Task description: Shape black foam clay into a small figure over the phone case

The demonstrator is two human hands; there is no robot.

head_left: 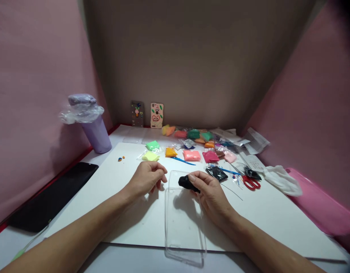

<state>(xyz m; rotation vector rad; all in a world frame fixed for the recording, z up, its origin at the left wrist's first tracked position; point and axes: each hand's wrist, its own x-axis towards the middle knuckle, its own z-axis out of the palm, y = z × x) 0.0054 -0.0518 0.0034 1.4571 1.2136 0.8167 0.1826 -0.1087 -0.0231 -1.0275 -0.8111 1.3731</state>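
Note:
My right hand (213, 189) pinches a lump of soft black clay (188, 182) between thumb and fingers. It is held over the upper right part of a clear phone case (182, 223), which lies on the white board with its near end past the board's front edge. To the left of the case is my left hand (148, 177), open, its fingers loosely curled and slightly apart, with nothing visible in them. Just behind my right hand lies a black clay packet (216, 173). A thin dark wire or stick (232, 192) lies on the board to its right.
Several colored clay packets, including a coral one (191, 155), lie across the back. Red scissors (251, 182) and a pink tray (320, 201) are to the right. A purple cup (97, 132) and black tablet-like slab (55, 195) stand left. Decorated phone cases (157, 115) lean at the wall.

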